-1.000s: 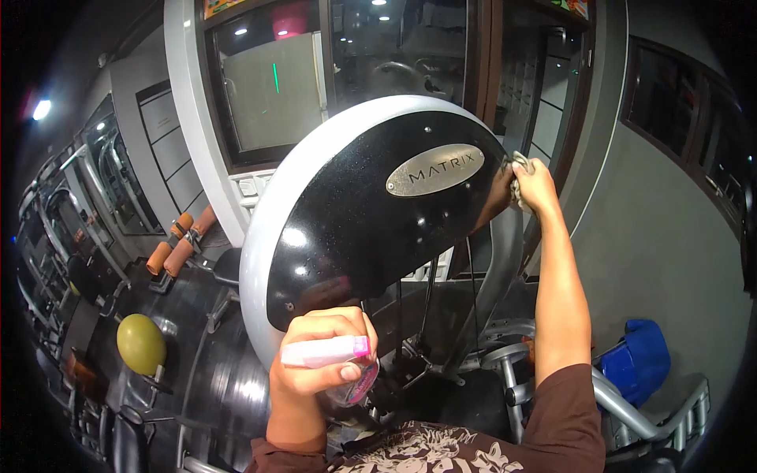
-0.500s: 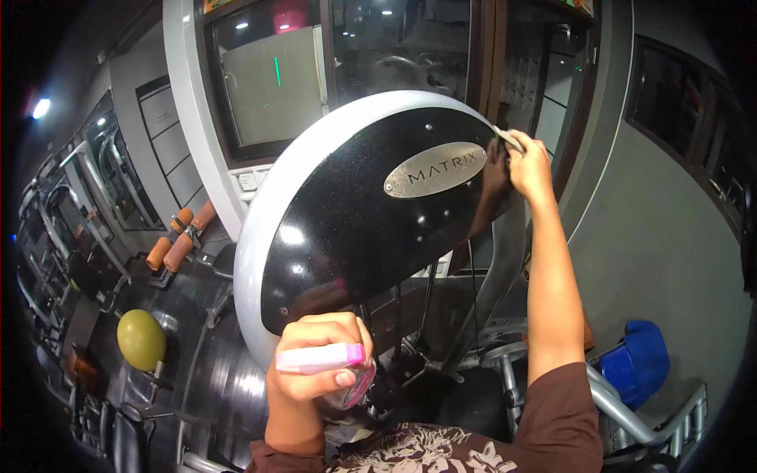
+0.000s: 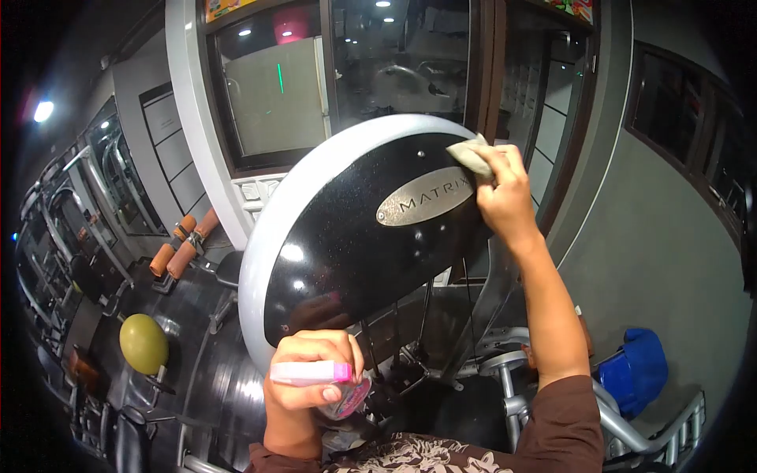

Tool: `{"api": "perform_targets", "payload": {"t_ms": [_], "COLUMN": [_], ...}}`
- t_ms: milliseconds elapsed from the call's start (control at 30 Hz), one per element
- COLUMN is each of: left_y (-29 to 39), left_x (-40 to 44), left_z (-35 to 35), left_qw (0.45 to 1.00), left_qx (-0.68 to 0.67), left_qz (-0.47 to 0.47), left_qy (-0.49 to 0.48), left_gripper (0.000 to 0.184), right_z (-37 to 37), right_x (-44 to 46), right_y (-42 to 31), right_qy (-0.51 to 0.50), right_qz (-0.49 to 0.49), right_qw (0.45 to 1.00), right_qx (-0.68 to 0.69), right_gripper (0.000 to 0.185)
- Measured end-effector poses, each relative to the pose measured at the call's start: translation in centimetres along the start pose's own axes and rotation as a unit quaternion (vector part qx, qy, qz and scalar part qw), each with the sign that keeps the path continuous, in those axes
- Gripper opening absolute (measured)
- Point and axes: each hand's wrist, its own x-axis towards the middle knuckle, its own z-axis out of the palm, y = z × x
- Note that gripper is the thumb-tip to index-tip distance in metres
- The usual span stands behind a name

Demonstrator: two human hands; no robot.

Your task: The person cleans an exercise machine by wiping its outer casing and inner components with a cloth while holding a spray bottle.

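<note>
A spray bottle (image 3: 311, 373) with a white and pink head is held in my left hand (image 3: 311, 370), its fingers wrapped round the neck, in front of the machine's lower left edge. My right hand (image 3: 505, 193) pinches a pale cloth (image 3: 471, 155) against the upper right of a black machine cover (image 3: 339, 244). This cover has a white curved rim (image 3: 264, 260) and an oval metal MATRIX plate (image 3: 422, 197). The cloth lies just above the plate's right end, and my fingers hide part of it.
A yellow-green ball (image 3: 144, 344) is at the left, near orange foam rollers (image 3: 173, 256). Metal tubes and a blue object (image 3: 633, 370) stand at the lower right. Behind the machine are dark-framed windows (image 3: 276, 94); a grey wall (image 3: 662, 236) is on the right.
My right hand has moved left with the cloth, from the cover's right edge onto its upper face. The machine appears slightly lower in view. My left hand still holds the bottle.
</note>
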Motion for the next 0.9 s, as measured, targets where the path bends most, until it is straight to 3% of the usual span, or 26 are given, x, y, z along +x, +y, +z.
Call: {"api": "perform_targets", "payload": {"t_ms": [67, 133, 200, 333, 400, 467, 533, 600, 667, 700, 800, 867, 900], "left_y": [0.7, 1.8, 3.3, 5.9, 6.7, 7.3, 7.7, 8.2, 8.8, 9.0, 9.5, 9.7, 9.7], "left_x": [-0.3, -0.6, -0.7, 0.0, 0.7, 0.8, 0.6, 0.5, 0.3, 0.1, -0.1, -0.1, -0.1], "left_z": [0.5, 1.0, 2.1, 4.1, 5.1, 5.0, 5.0, 4.8, 4.7, 4.7, 4.3, 4.5, 4.4], "left_qw": [1.0, 0.999, 0.994, 0.944, 0.915, 0.891, 0.879, 0.872, 0.871, 0.869, 0.865, 0.859, 0.857], "left_qx": [0.0, 0.007, 0.06, 0.268, 0.332, 0.377, 0.393, 0.399, 0.397, 0.398, 0.406, 0.417, 0.42], "left_qz": [0.007, 0.008, -0.009, -0.009, 0.014, 0.031, 0.035, 0.038, 0.037, 0.036, 0.029, 0.035, 0.041], "left_qy": [0.011, 0.03, 0.093, 0.191, 0.228, 0.25, 0.269, 0.28, 0.289, 0.293, 0.293, 0.296, 0.296], "left_gripper": [0.032, 0.032, 0.032, 0.033, 0.035, 0.037, 0.039, 0.041, 0.042, 0.044, 0.044, 0.043, 0.042], "right_z": [0.3, 0.7, 0.6, 0.2, 1.0, 1.1, 1.2, 1.4, 1.0, 1.2, 1.4, 2.0, 2.0], "right_x": [0.3, -0.1, 0.1, 2.6, 3.1, 1.9, -0.3, -1.2, 0.0, 0.8, 3.5, 4.7, 4.7], "right_y": [5.9, 11.6, 13.8, 3.8, -2.1, -8.1, -11.8, -12.2, -9.5, -7.6, -2.6, 0.2, -0.2], "right_qy": [0.022, -0.003, -0.014, -0.007, 0.003, -0.065, -0.099, -0.063, -0.078, -0.039, -0.006, 0.003, 0.005], "right_qz": [0.046, 0.164, 0.229, 0.123, -0.004, -0.148, -0.201, -0.26, -0.22, -0.199, 0.018, 0.116, 0.119], "right_qw": [0.996, 0.976, 0.97, 0.992, 1.0, 0.983, 0.973, 0.963, 0.972, 0.979, 1.0, 0.992, 0.992], "right_qx": [-0.069, -0.142, -0.081, -0.022, 0.004, -0.091, -0.06, -0.037, -0.006, -0.007, -0.014, -0.055, -0.036], "right_gripper": [0.039, 0.025, 0.024, 0.026, 0.038, 0.035, 0.047, 0.032, 0.042, 0.048, 0.036, 0.03, 0.031]}}
